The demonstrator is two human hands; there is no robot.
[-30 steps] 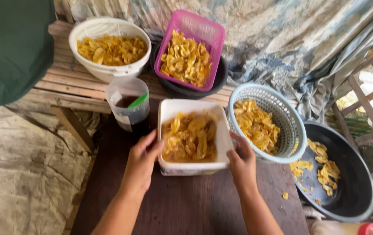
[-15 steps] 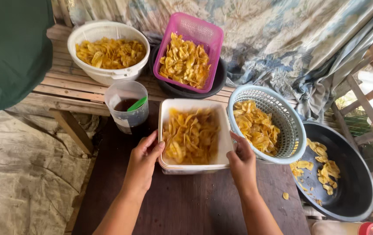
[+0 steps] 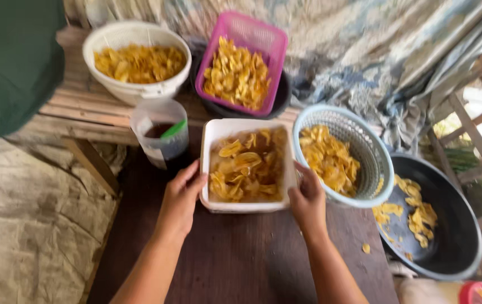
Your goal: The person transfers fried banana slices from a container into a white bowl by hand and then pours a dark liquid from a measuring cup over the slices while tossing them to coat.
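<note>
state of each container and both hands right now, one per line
white square tub: full of yellow chips, held at both sides
left hand: grip on tub's left wall
right hand: grip on tub's right wall
round white basket: filled
pink basket: filled, resting on a dark bowl
blue basket: partly filled, tilted
black basin: few chips
clear cup: dark liquid inside

Square tub (image 3: 247, 126) central on table (image 3: 241, 264) – cup (image 3: 162, 135) left, round basket (image 3: 364, 141) right, bowl (image 3: 134, 90) behind.
</note>
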